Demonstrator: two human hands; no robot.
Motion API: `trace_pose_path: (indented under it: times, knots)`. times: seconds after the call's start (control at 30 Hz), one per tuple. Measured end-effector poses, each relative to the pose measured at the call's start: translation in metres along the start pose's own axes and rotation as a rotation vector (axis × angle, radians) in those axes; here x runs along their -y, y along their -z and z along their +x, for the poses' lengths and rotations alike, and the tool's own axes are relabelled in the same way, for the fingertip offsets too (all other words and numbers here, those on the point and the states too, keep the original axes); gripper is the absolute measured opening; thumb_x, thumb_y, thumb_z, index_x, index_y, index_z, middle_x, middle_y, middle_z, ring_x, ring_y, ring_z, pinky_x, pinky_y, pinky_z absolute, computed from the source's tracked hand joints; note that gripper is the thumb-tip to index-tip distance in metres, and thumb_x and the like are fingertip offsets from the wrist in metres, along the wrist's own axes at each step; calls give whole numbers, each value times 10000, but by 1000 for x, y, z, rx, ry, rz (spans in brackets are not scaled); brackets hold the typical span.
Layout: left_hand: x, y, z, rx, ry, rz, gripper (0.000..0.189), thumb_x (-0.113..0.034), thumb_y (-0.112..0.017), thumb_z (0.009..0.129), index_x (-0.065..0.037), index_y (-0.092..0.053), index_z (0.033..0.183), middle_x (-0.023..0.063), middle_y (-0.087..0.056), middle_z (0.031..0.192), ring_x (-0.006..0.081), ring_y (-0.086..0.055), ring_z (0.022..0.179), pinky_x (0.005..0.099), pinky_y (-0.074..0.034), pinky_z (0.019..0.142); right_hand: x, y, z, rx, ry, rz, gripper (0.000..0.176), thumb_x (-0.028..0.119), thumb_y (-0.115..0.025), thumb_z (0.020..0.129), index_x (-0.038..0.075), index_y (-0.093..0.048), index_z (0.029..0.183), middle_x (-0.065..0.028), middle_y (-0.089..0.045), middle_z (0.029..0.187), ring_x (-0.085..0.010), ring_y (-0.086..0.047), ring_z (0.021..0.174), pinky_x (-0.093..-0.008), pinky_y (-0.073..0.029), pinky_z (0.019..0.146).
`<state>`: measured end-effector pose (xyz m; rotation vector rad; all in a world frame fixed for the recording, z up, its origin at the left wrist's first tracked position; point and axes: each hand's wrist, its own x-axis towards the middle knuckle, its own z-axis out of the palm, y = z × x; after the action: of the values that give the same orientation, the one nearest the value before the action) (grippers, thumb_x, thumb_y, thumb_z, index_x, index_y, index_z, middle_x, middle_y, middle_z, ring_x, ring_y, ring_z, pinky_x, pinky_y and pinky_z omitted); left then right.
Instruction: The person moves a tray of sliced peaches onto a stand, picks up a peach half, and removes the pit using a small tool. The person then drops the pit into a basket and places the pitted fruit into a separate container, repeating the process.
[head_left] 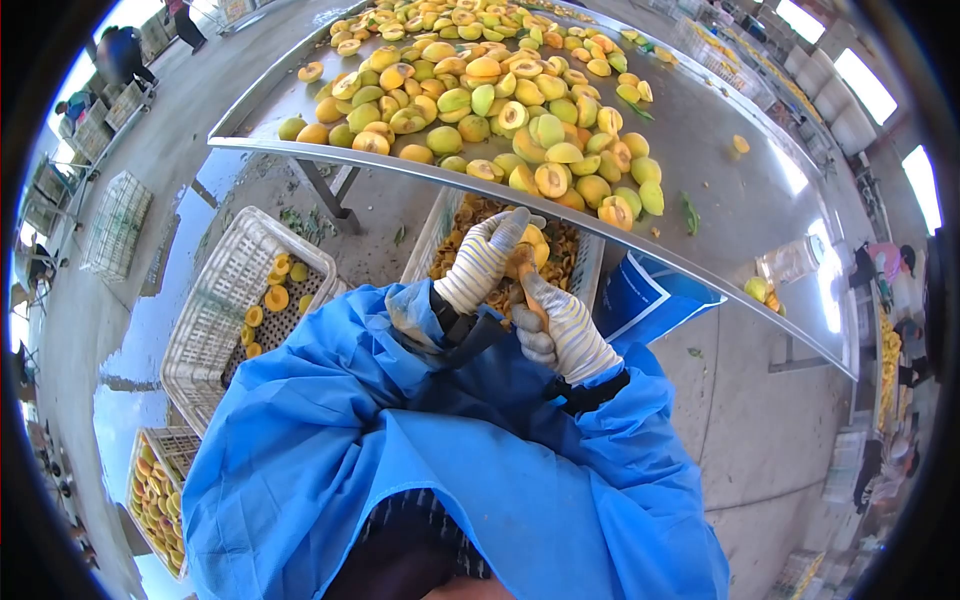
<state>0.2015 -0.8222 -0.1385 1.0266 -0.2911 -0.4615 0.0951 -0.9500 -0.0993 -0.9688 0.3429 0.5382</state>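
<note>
In the head view, my gloved left hand [482, 262] is closed around a yellow peach half [538, 246] near the table's front edge. My gloved right hand [568, 335] grips a wooden-handled pitting tool [535, 298], its upper end against the fruit. The tool's working tip is hidden by the fruit and fingers. Below both hands stands a crate [425, 232] full of brownish pits and scraps. Beyond them, a heap of halved peaches [500, 95] covers much of the metal table [290, 100].
To the left, a white plastic crate [215, 290] holds several peach halves; a fuller crate [150, 440] stands nearer. A blue bag [650, 300] hangs under the table edge at right. A clear plastic container [790, 260] lies on the table's right end. Other people work farther off.
</note>
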Motion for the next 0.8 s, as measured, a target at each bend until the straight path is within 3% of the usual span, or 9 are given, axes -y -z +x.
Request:
trace_pose_path:
  times: [0.03, 0.13, 0.23, 0.33, 0.43, 0.53, 0.73, 0.8]
  knots:
    - [2, 4, 2, 15, 79, -15, 498, -454, -613, 943, 2, -632, 1141, 37, -663, 900, 103, -633, 775, 232, -521, 685, -1, -3, 0, -39, 11, -46, 358, 502, -555, 960, 145, -525, 981, 29, -450, 590, -69, -385, 390, -223, -312, 348]
    - [4, 18, 13, 39, 289, 15, 509, -441, -636, 932, 25, -623, 1136, 52, -662, 928, 125, -645, 805, 255, -543, 718, -15, 1, 12, -219, 252, -646, 369, 504, -551, 961, 136, -531, 955, 31, -452, 587, -66, -383, 388, -223, -324, 346]
    - [-2, 14, 7, 60, 226, 1, 409, -401, -640, 943, -19, -665, 1086, 20, -654, 908, 87, -591, 799, 231, -500, 713, -14, 1, 10, -121, 107, -279, 394, 520, -576, 942, 128, -544, 964, 21, -476, 605, -72, -418, 399, -216, -322, 335]
    - [-2, 2, 3, 9, 89, -75, 423, -401, -633, 947, -18, -642, 1129, 30, -657, 975, 93, -598, 843, 243, -510, 742, -3, 2, 7, 76, 3, 159, 369, 499, -564, 956, 132, -534, 944, 20, -479, 602, -74, -402, 383, -212, -313, 331]
    - [9, -5, 6, -58, -18, -109, 515, -481, -596, 945, -15, -614, 1164, 41, -665, 969, 119, -634, 851, 255, -531, 772, -2, 9, 10, 154, 3, 303, 348, 488, -557, 964, 143, -524, 922, 21, -474, 586, -74, -389, 370, -208, -304, 326]
    - [11, -3, 7, -19, 89, -243, 502, -487, -563, 961, -37, -611, 1176, 45, -666, 1025, 136, -635, 909, 273, -529, 816, -1, 12, 11, 188, 3, 411, 346, 426, -541, 988, 82, -556, 949, 37, -422, 566, -44, -346, 356, -187, -263, 312]
    - [14, -2, 7, -65, 97, -261, 469, -460, -552, 976, -50, -600, 1198, 49, -653, 1079, 148, -627, 963, 293, -523, 854, 4, -12, 0, -165, 61, -22, 352, 447, -555, 976, 95, -563, 967, 35, -425, 566, -58, -351, 356, -194, -263, 315]
    - [14, -2, 8, -89, 56, -239, 466, -460, -548, 978, -57, -595, 1206, 44, -651, 1081, 149, -628, 958, 288, -523, 849, 5, -1, -2, -24, 34, 49, 375, 473, -569, 961, 99, -565, 972, 33, -439, 573, -62, -357, 361, -203, -266, 320]
